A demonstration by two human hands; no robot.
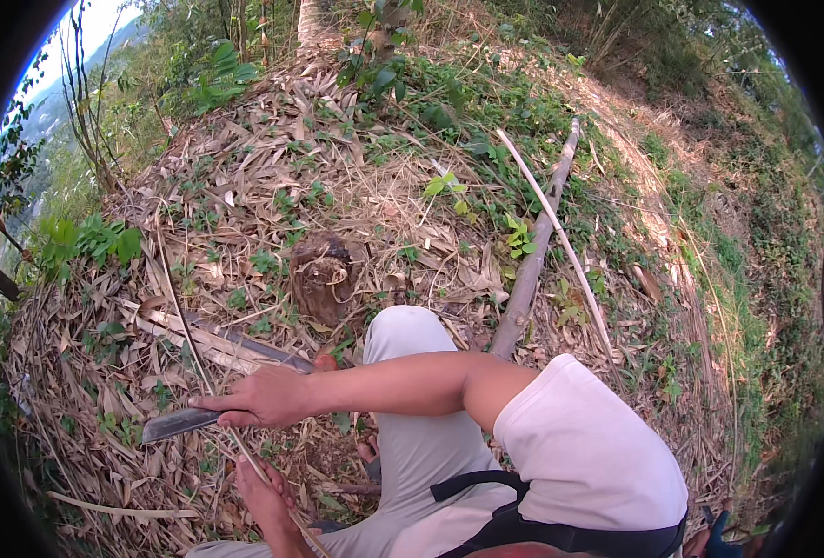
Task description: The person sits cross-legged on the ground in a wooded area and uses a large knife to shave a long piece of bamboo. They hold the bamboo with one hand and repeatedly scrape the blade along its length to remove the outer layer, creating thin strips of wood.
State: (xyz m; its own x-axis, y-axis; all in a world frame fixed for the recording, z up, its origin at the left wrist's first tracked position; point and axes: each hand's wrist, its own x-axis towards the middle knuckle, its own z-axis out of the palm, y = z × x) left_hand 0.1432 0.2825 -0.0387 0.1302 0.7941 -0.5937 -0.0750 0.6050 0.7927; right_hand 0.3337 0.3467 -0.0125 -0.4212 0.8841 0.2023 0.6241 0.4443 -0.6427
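Observation:
My right hand (268, 395) reaches across my knee, closed around a knife, its index finger stretched along the tool. The dark, broad blade (179, 425) points left; its handle is hidden in my grip. Under the blade runs a long thin wooden strip (189, 339), slanting from the far left down toward my lap. My left hand (263, 493), lower down, has its fingers wrapped round this strip. Blade and strip cross just left of my right hand; whether they touch I cannot tell.
A cut stump (324, 284) stands in front of my knee (407, 330). A long dark flat piece (263, 351) lies behind my right hand. A grey pole (538, 251) and a thinner pale stick (561, 232) cross on the right. Dry leaves cover the sloping ground.

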